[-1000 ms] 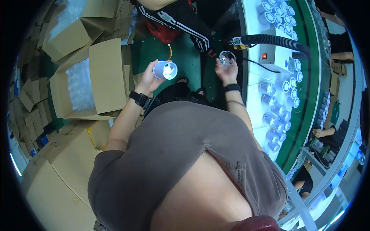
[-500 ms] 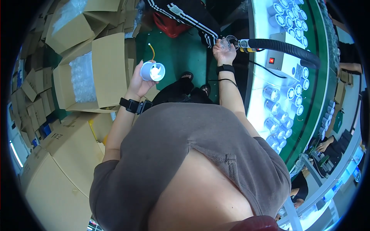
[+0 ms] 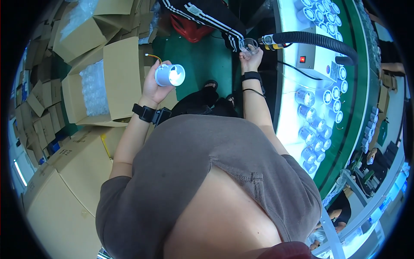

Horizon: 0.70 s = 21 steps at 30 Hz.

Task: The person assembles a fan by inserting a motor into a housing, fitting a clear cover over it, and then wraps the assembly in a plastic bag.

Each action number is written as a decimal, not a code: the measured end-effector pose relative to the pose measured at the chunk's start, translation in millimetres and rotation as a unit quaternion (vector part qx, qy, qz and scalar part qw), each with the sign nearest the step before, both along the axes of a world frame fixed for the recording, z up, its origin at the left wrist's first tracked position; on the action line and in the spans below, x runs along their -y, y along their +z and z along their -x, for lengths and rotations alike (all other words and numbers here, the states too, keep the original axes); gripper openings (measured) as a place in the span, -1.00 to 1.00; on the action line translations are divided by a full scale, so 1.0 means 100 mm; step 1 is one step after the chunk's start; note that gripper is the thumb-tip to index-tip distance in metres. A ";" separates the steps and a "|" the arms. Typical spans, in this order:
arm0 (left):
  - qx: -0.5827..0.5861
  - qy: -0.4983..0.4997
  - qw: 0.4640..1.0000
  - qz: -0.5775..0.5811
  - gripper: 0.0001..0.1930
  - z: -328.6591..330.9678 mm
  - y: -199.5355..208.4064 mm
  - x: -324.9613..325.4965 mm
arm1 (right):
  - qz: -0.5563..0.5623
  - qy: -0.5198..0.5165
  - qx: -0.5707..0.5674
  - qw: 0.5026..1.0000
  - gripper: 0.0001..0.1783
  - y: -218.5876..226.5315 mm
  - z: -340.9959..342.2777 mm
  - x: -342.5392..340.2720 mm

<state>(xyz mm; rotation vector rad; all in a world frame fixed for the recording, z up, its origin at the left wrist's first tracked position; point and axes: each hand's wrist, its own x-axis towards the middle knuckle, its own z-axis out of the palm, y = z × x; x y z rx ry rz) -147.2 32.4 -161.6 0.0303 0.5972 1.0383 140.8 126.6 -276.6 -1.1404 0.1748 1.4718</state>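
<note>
Head view: I am seeing a box at left and a hose at right. Left hand and right hand, both partly closed, are holding, respectively, a cylinder near the box and a clear cup beside the hose tip.

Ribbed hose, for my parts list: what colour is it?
The ribbed hose is black; head view.

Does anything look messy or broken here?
Messy, yes: the cardboard pieces at the far left lie jumbled at different angles instead of neatly stacked. I can't see anything spilled or broken. The pale cylinder in the left hand has wires sticking out, but no visible damage.
</note>
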 end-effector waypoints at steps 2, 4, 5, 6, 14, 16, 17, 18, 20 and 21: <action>-0.030 0.022 0.999 0.009 -0.67 -0.06 0.07 0.06 | 0.015 0.039 0.091 0.995 -0.56 -0.04 0.00 -0.01; -0.053 0.021 0.998 0.012 -0.67 -0.10 0.15 0.10 | 0.020 0.056 0.135 0.989 -0.57 -0.09 0.02 -0.01; -0.073 0.020 0.997 0.019 -0.67 -0.13 0.19 0.12 | 0.009 0.084 0.281 0.956 -0.57 -0.12 0.03 0.01; -0.092 0.018 0.995 0.026 -0.67 -0.16 0.23 0.14 | 0.000 0.108 0.419 0.901 -0.58 -0.16 0.05 0.04; -0.081 -0.023 0.994 0.063 -0.65 -0.33 0.20 0.14 | -0.235 0.234 0.717 0.614 -0.56 0.75 0.13 0.95; -0.158 -0.110 0.981 0.026 -0.68 -0.50 0.29 0.09 | -0.238 0.238 0.624 0.706 -0.58 1.13 0.05 1.18; -0.157 -0.113 0.981 0.027 -0.68 -0.58 0.33 0.09 | -0.238 0.233 0.520 0.787 -0.60 1.29 0.02 1.28; -0.222 -0.130 0.966 -0.017 -0.69 -0.70 0.36 0.07 | -0.231 0.227 0.526 0.786 -0.60 1.45 -0.03 1.37; -0.346 -0.160 0.917 -0.113 -0.70 -0.91 0.41 0.08 | -0.232 0.217 0.401 0.859 -0.60 1.77 -0.12 1.53; -0.341 -0.169 0.917 -0.118 -0.70 -0.98 0.40 0.09 | -0.234 0.210 0.335 0.888 -0.60 1.88 -0.17 1.61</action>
